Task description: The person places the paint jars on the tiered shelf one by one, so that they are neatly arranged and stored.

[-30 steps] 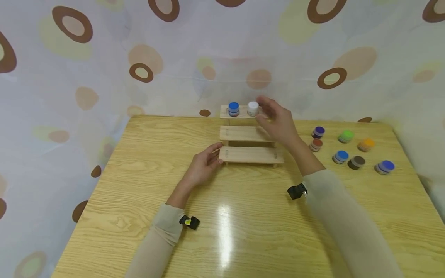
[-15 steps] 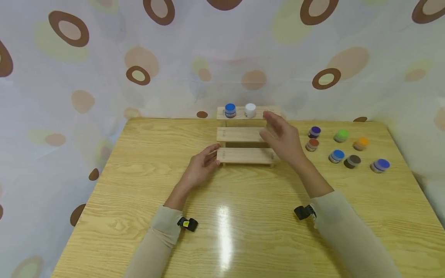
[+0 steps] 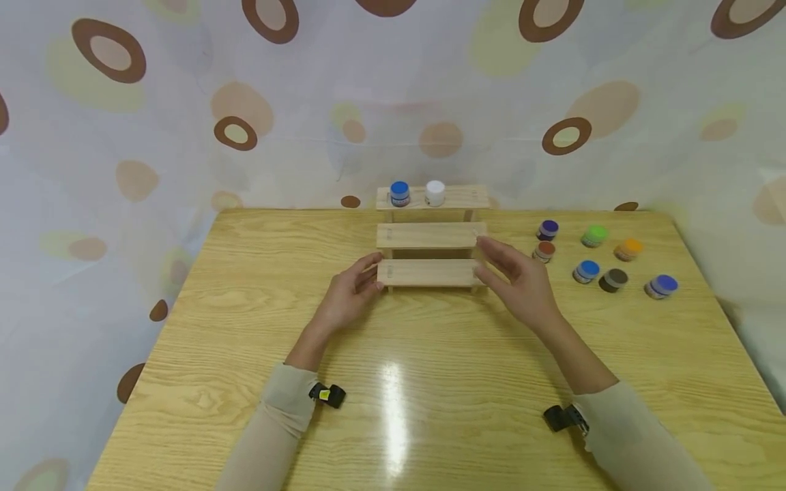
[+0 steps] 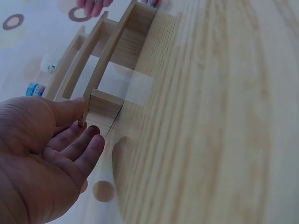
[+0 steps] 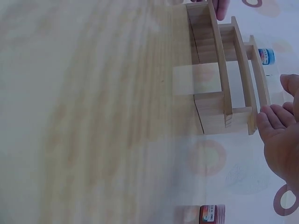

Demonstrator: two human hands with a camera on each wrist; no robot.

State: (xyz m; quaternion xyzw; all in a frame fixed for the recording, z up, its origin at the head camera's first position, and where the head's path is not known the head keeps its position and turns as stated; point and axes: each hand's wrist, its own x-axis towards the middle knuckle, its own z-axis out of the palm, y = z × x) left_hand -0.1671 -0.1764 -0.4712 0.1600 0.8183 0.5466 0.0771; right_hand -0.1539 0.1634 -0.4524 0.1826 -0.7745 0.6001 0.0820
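Observation:
A three-tier wooden step stand [image 3: 432,273] stands at the back of the table. On its top tier are a blue-lidded paint jar [image 3: 400,194] and, to its right, a white paint jar [image 3: 435,194]. My left hand [image 3: 350,293] holds the left end of the lowest tier; in the left wrist view its thumb [image 4: 70,110] and forefinger meet at the board's corner. My right hand [image 3: 520,285] is at the stand's right end, thumb and fingers apart with nothing between them. In the right wrist view, its fingers [image 5: 275,116] lie loosely bent beside the boards.
Several small paint jars are scattered on the right of the table, among them a purple one [image 3: 548,230], a red-brown one [image 3: 544,252], a green one [image 3: 594,236] and an orange one [image 3: 629,249]. A patterned cloth [image 3: 307,102] hangs behind the table [image 3: 258,409].
My right hand has drawn away from beside the white jar on the top tier, down and toward me to the lower tiers' right end. My left hand stays at the left end.

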